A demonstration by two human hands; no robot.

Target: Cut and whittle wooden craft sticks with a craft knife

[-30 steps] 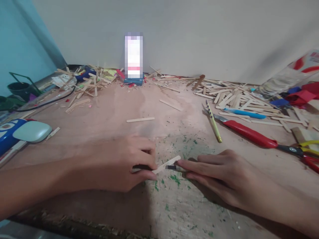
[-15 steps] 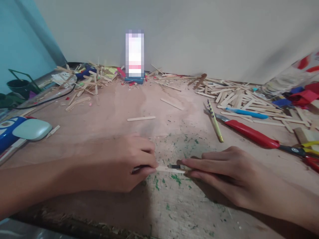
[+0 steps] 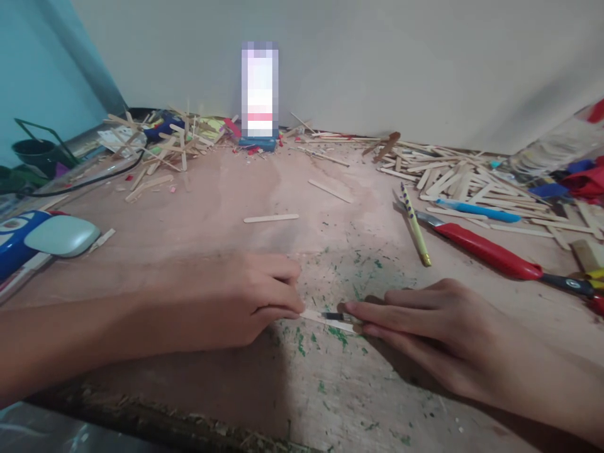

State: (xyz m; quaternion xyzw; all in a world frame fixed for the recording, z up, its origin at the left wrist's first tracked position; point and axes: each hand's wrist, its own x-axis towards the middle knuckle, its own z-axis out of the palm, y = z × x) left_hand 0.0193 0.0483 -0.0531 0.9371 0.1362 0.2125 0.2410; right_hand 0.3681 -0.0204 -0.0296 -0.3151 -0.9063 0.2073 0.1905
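Observation:
A pale craft stick [image 3: 314, 315] lies between my hands, its right end slanting down close to the tabletop. My left hand [image 3: 264, 299] pinches its left end between thumb and fingers, which hide that end. My right hand [image 3: 425, 333] has its thumb and fingertips closed on a craft knife [image 3: 334, 316], whose short dark blade lies along the stick and points left. Most of the knife's handle is hidden by the fingers. Whether the right fingertips also touch the stick's right end, I cannot tell.
Loose craft sticks [image 3: 453, 176] are heaped at the back right, beside a blue pen [image 3: 479, 211]. A patterned pencil [image 3: 415, 223] and a red-handled knife [image 3: 486, 250] lie nearer. A lit phone [image 3: 259, 94] stands at the wall. A pale mouse-like object [image 3: 63, 236] sits left.
My left hand has shifted slightly up and right, and the stick now slants more. My right hand keeps its grip on the craft knife. The whole view has shifted a little.

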